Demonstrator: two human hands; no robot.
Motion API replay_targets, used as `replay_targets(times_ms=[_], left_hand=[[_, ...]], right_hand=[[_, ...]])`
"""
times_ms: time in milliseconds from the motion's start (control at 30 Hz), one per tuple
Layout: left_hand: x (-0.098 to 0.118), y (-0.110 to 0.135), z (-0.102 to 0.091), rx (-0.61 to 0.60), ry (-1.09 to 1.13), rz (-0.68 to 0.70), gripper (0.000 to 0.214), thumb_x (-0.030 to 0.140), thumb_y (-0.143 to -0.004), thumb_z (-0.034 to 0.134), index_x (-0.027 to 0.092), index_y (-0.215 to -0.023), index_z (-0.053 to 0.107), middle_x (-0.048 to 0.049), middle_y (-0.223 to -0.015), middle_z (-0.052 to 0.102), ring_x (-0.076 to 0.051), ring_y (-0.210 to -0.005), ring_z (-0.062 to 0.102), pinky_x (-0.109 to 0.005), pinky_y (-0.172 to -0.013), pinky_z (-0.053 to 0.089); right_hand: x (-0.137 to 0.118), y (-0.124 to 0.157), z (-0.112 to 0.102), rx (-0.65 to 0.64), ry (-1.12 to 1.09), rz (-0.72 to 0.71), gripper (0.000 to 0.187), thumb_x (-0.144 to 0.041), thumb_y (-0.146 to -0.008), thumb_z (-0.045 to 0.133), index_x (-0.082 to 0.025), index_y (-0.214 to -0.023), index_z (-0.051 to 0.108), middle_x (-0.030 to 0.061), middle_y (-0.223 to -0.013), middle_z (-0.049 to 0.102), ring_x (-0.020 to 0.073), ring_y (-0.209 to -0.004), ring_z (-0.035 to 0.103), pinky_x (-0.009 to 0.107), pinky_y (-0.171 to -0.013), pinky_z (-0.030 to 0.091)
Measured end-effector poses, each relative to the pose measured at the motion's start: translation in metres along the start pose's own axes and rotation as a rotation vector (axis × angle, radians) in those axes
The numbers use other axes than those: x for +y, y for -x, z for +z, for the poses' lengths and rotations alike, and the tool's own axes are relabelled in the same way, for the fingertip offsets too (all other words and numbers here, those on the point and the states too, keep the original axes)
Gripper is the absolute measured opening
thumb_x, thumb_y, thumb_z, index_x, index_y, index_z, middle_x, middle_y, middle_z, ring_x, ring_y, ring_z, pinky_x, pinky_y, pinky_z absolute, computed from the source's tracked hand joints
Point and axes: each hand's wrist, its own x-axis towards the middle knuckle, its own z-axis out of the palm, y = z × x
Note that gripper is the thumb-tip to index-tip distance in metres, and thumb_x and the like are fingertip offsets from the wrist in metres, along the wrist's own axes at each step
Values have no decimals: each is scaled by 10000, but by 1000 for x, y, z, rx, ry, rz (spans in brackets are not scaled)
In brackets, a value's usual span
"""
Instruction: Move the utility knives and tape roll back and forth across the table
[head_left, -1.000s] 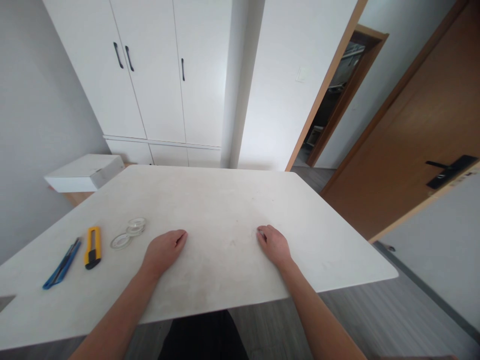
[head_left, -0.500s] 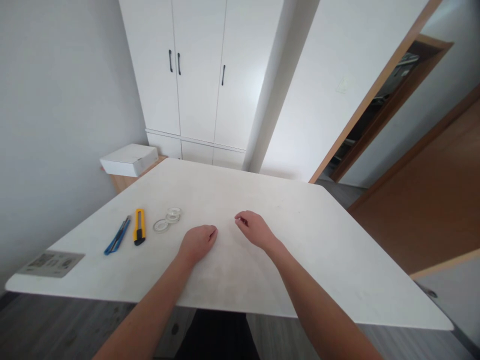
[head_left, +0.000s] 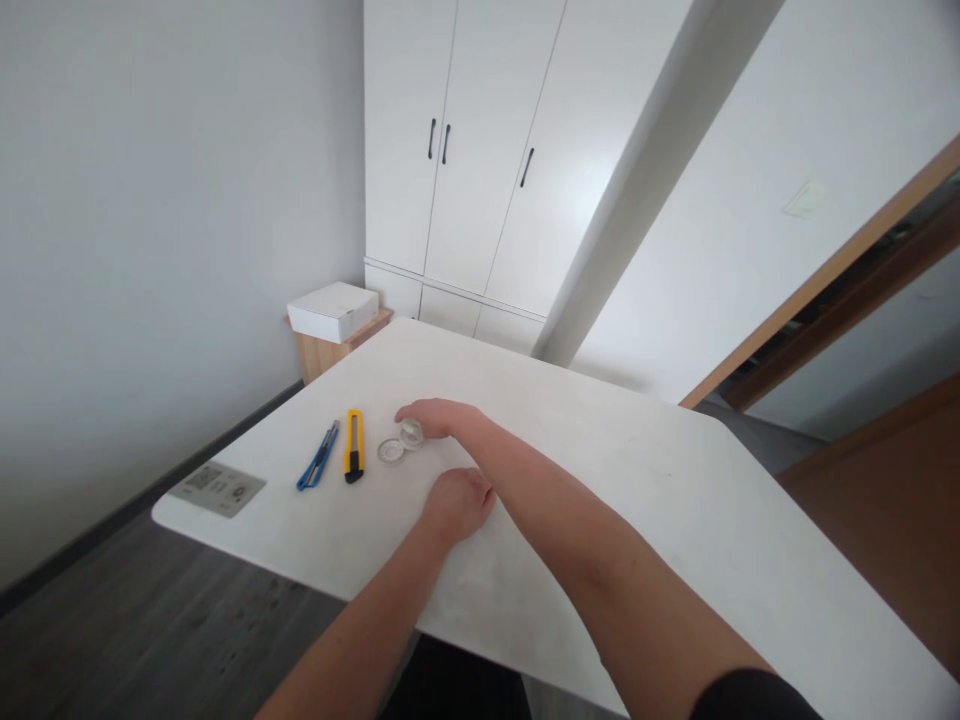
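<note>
My right hand (head_left: 439,417) reaches across over my left forearm to the clear tape rolls (head_left: 410,433). Its fingers and thumb are apart around the far rolls, touching or nearly touching them, and partly cover them. Beside these, one more flat clear tape roll (head_left: 391,452) lies on the table. My left hand (head_left: 457,503) rests on the tabletop nearer to me, fingers curled closed, with nothing seen in it. Left of the rolls lie a yellow utility knife (head_left: 354,445) with a black end and a blue utility knife (head_left: 319,456).
The white table (head_left: 585,560) spreads under both arms. A grey printed label (head_left: 217,488) is at its left corner. Past the far left edge, a white box (head_left: 334,310) sits on a wooden stand (head_left: 319,355). A white cabinet (head_left: 465,150) stands behind.
My right hand has moved left from the middle of the table to the tape rolls. My left hand stays curled on the table. The view has turned left.
</note>
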Motion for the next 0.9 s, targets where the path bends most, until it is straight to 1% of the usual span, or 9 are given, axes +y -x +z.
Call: replay_targets(times_ms=[100,167,233,333,467,633,733,833,900], left_hand=[[0,-1,0,-7,13,1,372,295,-969,373,166,-826,691,-134,-854,720,-252,-817,679,-353,-723,454],[0,-1,0,-5,22,5,383,293,-980,351,173,-842,688,-125,-869,721,-241,-824,676,-347,-733,459],[1,-1,-1,-2,22,2,380,290,-983,345,183,-859,688,-106,-878,722,-226,-825,674,-334,-739,463],[1,-1,0,3,7,-17,367,289,-971,366,184,-852,698,-89,-859,719,-217,-804,672,-326,-737,469],[1,-1,3,29,-3,-26,382,300,-956,392,165,-822,723,-106,-801,713,-240,-775,673,-351,-729,483],[0,-1,5,41,-6,-5,392,295,-957,397,149,-826,737,-125,-818,723,-256,-778,684,-372,-731,504],[-1,-1,6,32,16,-7,384,288,-958,402,137,-832,732,-135,-838,727,-265,-795,688,-396,-755,521],[-2,0,8,29,85,-20,321,247,-939,431,127,-901,726,-146,-890,730,-290,-849,688,-443,-790,538],[-3,1,8,54,130,-34,288,219,-931,448,136,-1007,712,-143,-983,729,-303,-941,677,-465,-852,538]], right_hand=[[2,1,-2,10,29,22,505,-59,-797,635,-245,-1265,603,61,-1253,655,238,-1076,629,329,-892,496],[2,7,-5,51,16,20,507,-87,-810,645,-235,-1290,582,75,-1264,646,247,-1096,619,342,-914,486],[-1,14,-8,61,-2,8,520,-123,-816,664,-227,-1315,563,92,-1272,637,258,-1108,613,355,-926,484],[-10,22,-9,7,-5,0,531,-170,-815,691,-223,-1327,559,111,-1272,623,269,-1113,611,354,-915,489],[-20,23,-6,-56,13,7,543,-233,-833,709,-233,-1350,542,115,-1286,598,270,-1131,599,338,-901,487],[-23,22,-7,-77,27,46,527,-245,-842,714,-239,-1336,531,94,-1238,625,257,-1113,604,323,-894,478],[-28,23,-12,-52,30,70,546,-287,-828,739,-238,-1326,522,96,-1226,621,263,-1090,607,326,-862,487],[-41,24,-15,-4,37,69,540,-325,-834,718,-261,-1327,507,96,-1234,596,265,-1064,611,325,-807,502],[-50,22,-16,0,55,59,521,-328,-839,694,-276,-1320,500,91,-1229,586,266,-1047,615,323,-773,510]])
